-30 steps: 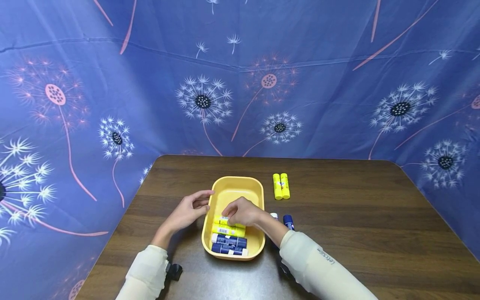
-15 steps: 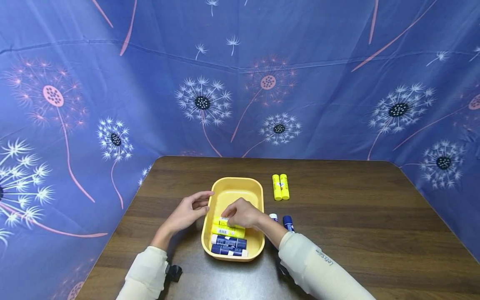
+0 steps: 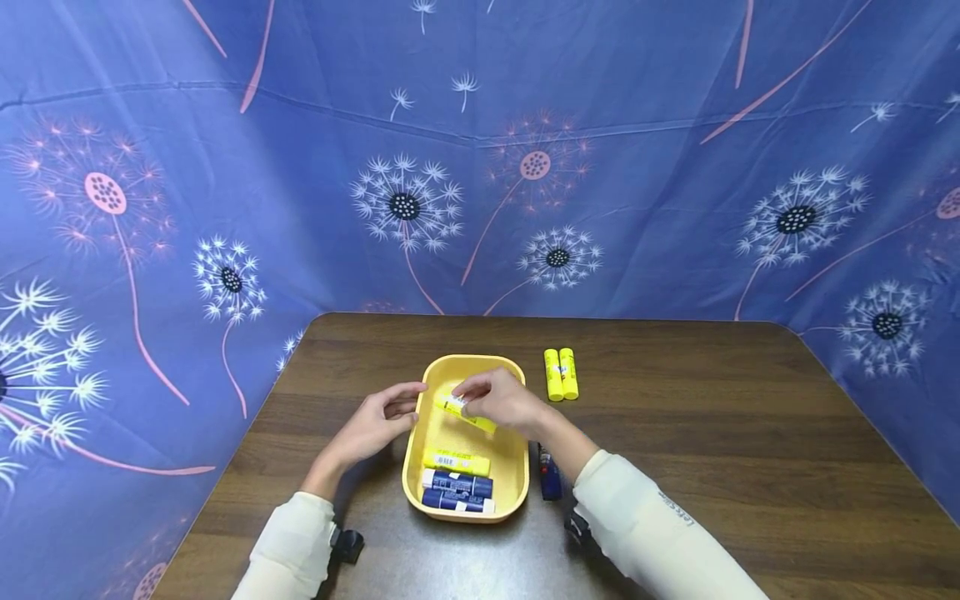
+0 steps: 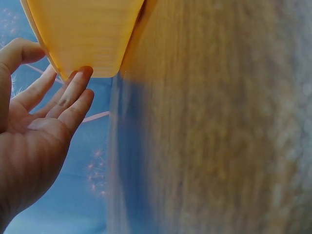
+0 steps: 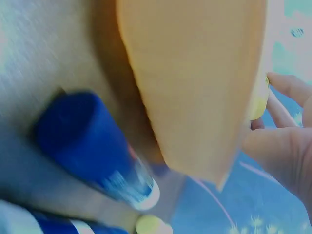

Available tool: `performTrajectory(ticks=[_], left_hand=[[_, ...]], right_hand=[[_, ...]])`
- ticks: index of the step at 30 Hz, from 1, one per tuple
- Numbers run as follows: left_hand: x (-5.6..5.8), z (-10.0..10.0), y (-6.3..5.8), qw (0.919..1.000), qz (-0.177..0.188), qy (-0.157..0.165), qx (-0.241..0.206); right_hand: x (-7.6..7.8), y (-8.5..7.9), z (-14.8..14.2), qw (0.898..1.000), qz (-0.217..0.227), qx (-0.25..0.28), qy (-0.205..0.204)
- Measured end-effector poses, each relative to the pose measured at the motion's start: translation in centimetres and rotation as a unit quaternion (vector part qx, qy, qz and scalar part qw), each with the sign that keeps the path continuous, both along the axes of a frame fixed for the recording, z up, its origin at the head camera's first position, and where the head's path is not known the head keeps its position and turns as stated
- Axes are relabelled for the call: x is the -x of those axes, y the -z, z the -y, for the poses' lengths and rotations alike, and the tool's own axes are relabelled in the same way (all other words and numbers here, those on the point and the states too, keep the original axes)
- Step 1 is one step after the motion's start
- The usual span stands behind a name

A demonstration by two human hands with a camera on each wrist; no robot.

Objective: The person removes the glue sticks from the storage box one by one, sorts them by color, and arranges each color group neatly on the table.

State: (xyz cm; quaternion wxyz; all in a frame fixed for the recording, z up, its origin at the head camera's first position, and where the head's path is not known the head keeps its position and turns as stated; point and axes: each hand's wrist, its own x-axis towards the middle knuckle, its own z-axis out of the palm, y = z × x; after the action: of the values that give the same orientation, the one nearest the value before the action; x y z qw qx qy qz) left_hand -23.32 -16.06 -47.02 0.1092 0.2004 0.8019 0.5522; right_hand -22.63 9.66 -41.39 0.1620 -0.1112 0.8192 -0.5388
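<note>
My right hand point(image 3: 504, 402) pinches a yellow glue stick point(image 3: 478, 422) inside the far half of the yellow tray point(image 3: 413, 492); the stick lies slantwise and is partly covered by the fingers. Only a bit of that stick point(image 5: 260, 105) shows in the right wrist view. At the tray's left side, my left hand point(image 3: 380, 425) touches the rim and outer wall with relaxed fingers point(image 4: 78, 90). In the tray's near half, another yellow glue stick point(image 3: 457, 462) lies beside two dark blue glue sticks point(image 3: 459, 483), all crosswise.
Two yellow glue sticks point(image 3: 561, 374) stand side by side on the wooden table point(image 3: 690, 400), behind and right of the tray. Blue glue sticks point(image 5: 92, 141) lie right of the tray, partly under my right forearm. A patterned blue cloth point(image 3: 645, 208) hangs behind.
My right hand has moved the pinched yellow glue stick away from its yellow neighbour, toward the tray's far end, and tilted it. My left hand has stayed in place.
</note>
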Motion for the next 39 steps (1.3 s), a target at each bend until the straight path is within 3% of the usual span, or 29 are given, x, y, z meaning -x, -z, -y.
performTrajectory(ticks=[6, 11, 26, 39], left_hand=[[0.1, -0.1, 0.0, 1.0000, -0.007, 0.002, -0.003], [0.1, 0.1, 0.1, 1.0000, -0.004, 0.002, -0.003], [0.1, -0.1, 0.0, 1.0000, -0.004, 0.004, -0.001], [0.0, 0.0, 0.0, 1.0000, -0.005, 0.006, -0.006]], right_hand=[[1.1, -1.9, -2.6, 0.997, 0.001, 0.039, 0.070], [1.9, -2.5, -4.7, 0.989, 0.010, 0.074, 0.124], [3.5, -0.7, -11.3, 0.959, 0.007, 0.113, 0.261], [3.8, 1.6, -15.1, 0.915, 0.014, 0.090, 0.393]])
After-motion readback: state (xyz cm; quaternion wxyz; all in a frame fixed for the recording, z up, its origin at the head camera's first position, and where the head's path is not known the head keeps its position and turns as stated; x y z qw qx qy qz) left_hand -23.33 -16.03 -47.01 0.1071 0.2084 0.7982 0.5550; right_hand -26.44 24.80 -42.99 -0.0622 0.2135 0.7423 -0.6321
